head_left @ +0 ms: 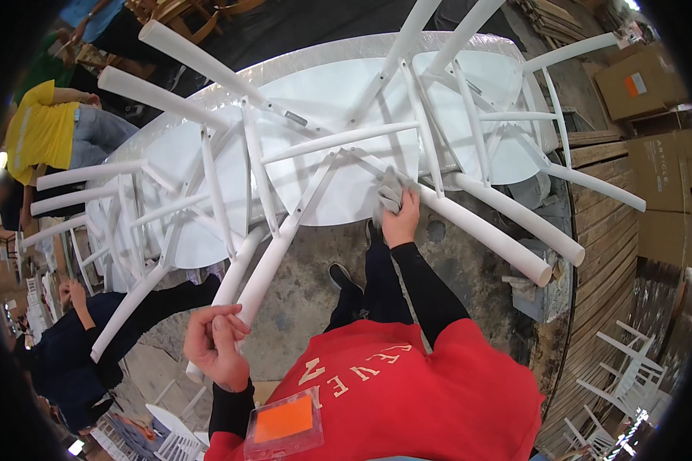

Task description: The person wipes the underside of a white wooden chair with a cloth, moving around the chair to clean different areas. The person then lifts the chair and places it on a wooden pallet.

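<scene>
A white wooden chair (346, 188) lies upside down in front of me, its legs pointing up and toward me. My right hand (401, 220) is closed on a crumpled grey cloth (390, 192), pressed against the chair near the base of its right front leg (488, 238). My left hand (218, 346) is at the free end of the near left leg (271, 265), fingers curled in and thumb against them. Whether anything small is between those fingers is hidden.
More upturned white chairs (490, 154) stand on both sides along a plastic-wrapped table (284, 65). People in yellow (42, 127) and dark clothing (69, 369) work at the left. Cardboard boxes (642, 81) are stacked right, beside wooden planks (603, 223). A grey block (542, 296) stands on the floor.
</scene>
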`<action>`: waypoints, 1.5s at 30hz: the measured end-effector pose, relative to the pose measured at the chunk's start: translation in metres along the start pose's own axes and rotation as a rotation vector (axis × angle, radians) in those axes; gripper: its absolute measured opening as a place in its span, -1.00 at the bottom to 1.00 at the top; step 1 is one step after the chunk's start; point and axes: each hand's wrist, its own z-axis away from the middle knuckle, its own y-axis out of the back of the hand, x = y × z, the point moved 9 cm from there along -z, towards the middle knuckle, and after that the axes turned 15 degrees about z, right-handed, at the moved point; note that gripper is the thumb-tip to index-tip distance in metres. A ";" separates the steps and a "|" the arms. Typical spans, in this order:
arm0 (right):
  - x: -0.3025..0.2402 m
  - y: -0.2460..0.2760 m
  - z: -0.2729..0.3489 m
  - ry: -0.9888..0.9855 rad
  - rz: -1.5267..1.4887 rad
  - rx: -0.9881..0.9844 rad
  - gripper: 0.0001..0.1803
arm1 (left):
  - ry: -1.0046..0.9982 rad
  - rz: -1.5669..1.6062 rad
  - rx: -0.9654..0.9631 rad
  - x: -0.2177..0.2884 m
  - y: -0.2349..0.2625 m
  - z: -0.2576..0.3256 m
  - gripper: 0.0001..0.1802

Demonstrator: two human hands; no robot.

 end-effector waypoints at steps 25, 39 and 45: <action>-0.069 -0.070 -0.100 0.514 0.381 -0.051 -0.35 | 0.027 0.063 0.065 -0.005 0.001 -0.001 -0.81; -0.140 -0.064 0.010 0.727 0.666 -0.595 -0.40 | -0.087 0.077 -0.121 -0.011 -0.016 -0.014 -0.82; -0.055 0.029 0.114 0.566 0.039 -0.537 -0.58 | -0.097 0.003 -0.010 -0.018 0.023 -0.010 -0.87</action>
